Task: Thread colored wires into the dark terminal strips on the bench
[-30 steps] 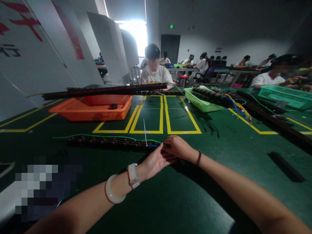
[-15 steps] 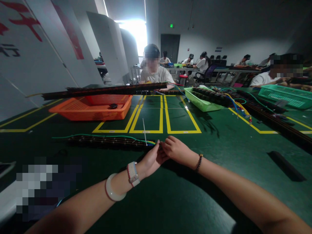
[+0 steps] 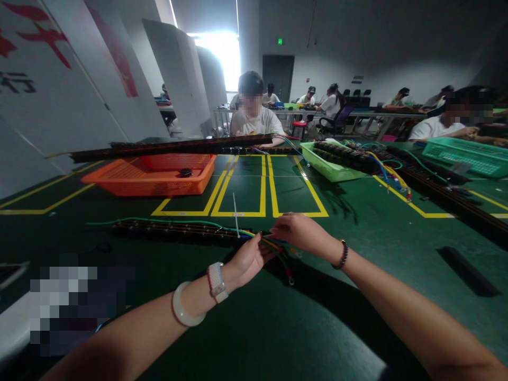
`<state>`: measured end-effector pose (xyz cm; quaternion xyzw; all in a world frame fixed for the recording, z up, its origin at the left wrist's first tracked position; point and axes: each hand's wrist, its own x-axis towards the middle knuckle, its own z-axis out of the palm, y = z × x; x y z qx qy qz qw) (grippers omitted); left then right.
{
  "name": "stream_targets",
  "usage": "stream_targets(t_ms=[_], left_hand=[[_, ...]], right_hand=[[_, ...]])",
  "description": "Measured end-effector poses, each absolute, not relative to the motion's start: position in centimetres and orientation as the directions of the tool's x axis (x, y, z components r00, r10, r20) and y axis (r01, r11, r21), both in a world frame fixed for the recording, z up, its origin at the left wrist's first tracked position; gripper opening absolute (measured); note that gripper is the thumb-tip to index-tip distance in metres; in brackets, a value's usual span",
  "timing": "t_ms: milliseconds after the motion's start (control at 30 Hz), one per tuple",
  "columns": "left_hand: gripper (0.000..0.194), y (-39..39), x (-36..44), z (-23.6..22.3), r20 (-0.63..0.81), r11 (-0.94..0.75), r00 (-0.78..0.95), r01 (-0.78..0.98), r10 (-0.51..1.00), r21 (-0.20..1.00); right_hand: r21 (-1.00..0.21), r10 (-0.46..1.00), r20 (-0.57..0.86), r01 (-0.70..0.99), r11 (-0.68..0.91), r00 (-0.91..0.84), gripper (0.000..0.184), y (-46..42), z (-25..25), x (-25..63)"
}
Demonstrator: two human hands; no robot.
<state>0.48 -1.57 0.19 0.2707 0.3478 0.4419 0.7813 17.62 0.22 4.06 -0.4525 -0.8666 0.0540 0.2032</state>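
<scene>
A long black strip (image 3: 170,232) with copper-coloured lines lies on the green table, a green wire (image 3: 146,219) running along it. Its coloured wires, some ending in ring terminals (image 3: 291,280), come out at the right end. My left hand (image 3: 248,262) is closed round this wire bundle, thumb on top. Just to the right, my right hand (image 3: 304,233) pinches a thin pale strip (image 3: 269,235), which looks like a cable tie; its far end is hidden at my left fingers. Another white cable tie (image 3: 235,214) stands upright on the wires, its tail pointing up.
An orange basket (image 3: 148,186) with a long dark strip (image 3: 170,148) across it stands behind. To the right are a green basket (image 3: 331,166), more wired strips (image 3: 436,185) and a short black piece (image 3: 468,271). A person (image 3: 256,116) sits opposite.
My right hand has moved right and slightly up, away from my left hand, drawing the thin pale strip. The wire ends and ring terminals now show. My left hand has stayed in place.
</scene>
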Motion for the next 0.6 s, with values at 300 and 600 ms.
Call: stream_targets(t_ms=[300, 600], left_hand=[[0.03, -1.6, 0.5, 0.3, -0.289, 0.501, 0.447, -0.486, 0.847, 0.716], [0.036, -1.6, 0.5, 0.3, -0.174, 0.447, 0.508, -0.487, 0.844, 0.75]], right_hand=[[-0.338, 0.869, 0.079, 0.807, 0.485, -0.489, 0.037, 0.5, 3.1, 17.6], [-0.624, 0.727, -0.004, 0.57, 0.534, -0.686, 0.044, 1.2, 2.5, 17.6]])
